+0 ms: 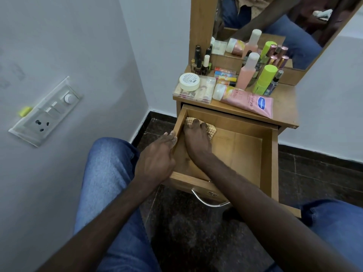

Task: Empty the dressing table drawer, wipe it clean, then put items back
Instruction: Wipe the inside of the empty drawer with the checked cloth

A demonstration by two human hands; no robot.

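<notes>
The wooden drawer (245,152) of the dressing table is pulled out, and its inside holds only a beige checked cloth (272,130). My right hand (196,140) presses that cloth into the drawer's far left corner. My left hand (157,160) grips the drawer's left wall from outside. On the tabletop (282,107) lie a pink lotion tube (247,100), a clear plastic box (196,91) with a white cream jar (189,81) on it, nail polish bottles (200,61), a pink bottle (247,71) and a green bottle (265,79).
A mirror (275,26) stands behind the tabletop. A white wall with a switchboard (47,112) is on the left, close to my left knee (110,165). The floor (188,222) is dark stone. A metal handle (208,201) curves below the drawer front.
</notes>
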